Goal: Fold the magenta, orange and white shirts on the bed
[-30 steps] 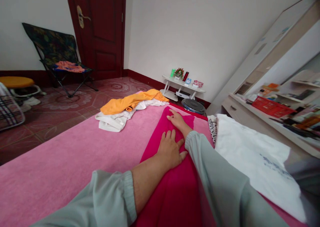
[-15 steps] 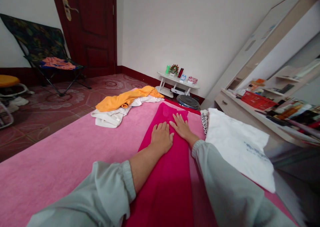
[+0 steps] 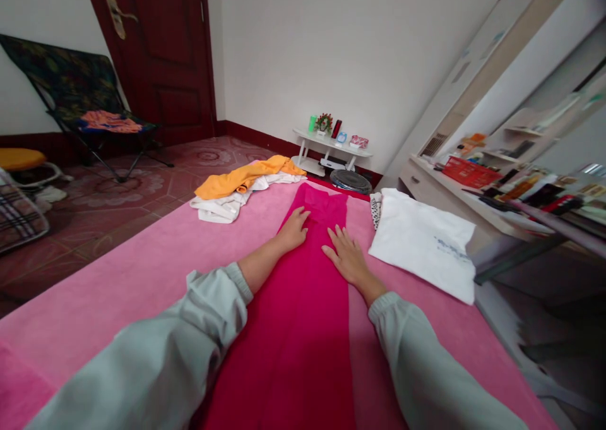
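Observation:
A long strip of folded magenta cloth (image 3: pixel 293 341) runs lengthwise over the pink bed cover (image 3: pixel 156 285); what kind of garment it is, I cannot tell. My left hand (image 3: pixel 294 229) rests on its left side near the far end, fingers stretched out and slightly bent. On the right edge lies my right hand (image 3: pixel 349 256), palm down with the fingers spread. Neither hand grips anything. Beyond the fingertips, the far end of the cloth shows small wrinkles.
An orange garment (image 3: pixel 246 179) lies over white clothing (image 3: pixel 218 209) at the far left of the bed. To the right are a folded white shirt (image 3: pixel 421 240) and a dresser (image 3: pixel 411 177) with a red basket (image 3: pixel 468 172). A folding chair (image 3: pixel 80 89) stands near the door.
My left hand has shifted away from the middle toward the cloth's left edge. My right hand has drawn back toward me along the right edge. The hands are farther apart.

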Demonstrator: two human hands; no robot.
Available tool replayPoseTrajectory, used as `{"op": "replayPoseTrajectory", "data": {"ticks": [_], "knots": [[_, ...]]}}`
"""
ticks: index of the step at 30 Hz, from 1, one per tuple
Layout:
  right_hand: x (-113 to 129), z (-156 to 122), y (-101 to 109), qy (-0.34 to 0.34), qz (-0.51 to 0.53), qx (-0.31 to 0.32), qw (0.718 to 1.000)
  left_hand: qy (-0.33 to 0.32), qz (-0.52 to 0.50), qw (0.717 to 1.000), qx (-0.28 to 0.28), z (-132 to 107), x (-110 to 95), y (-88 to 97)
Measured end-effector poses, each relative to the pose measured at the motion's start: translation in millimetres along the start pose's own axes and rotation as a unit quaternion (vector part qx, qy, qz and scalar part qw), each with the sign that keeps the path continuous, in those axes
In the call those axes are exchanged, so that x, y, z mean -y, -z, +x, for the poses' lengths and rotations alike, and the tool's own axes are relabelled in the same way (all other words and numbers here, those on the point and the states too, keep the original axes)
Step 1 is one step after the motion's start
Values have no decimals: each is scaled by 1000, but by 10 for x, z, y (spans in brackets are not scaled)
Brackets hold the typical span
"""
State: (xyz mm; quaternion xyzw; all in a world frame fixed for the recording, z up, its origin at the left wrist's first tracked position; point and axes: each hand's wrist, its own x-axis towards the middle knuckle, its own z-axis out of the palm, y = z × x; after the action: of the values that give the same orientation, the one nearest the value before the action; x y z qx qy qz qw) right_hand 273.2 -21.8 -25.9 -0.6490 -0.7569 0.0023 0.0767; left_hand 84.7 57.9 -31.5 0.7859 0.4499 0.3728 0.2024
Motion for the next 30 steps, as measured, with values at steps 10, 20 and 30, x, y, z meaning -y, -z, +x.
{"op": "replayPoseTrajectory", "data": {"ticks": [10, 20, 30], "knots": [[225, -674, 81, 49, -7, 13, 999, -133, 123, 965, 192, -967, 23, 623], [486, -1419, 446, 182, 175, 28, 967, -158, 49, 950, 265, -1390, -186, 1092], [503, -2204, 797, 292, 149, 42, 944, -225, 65, 938, 255, -1474, -373, 1208]]}}
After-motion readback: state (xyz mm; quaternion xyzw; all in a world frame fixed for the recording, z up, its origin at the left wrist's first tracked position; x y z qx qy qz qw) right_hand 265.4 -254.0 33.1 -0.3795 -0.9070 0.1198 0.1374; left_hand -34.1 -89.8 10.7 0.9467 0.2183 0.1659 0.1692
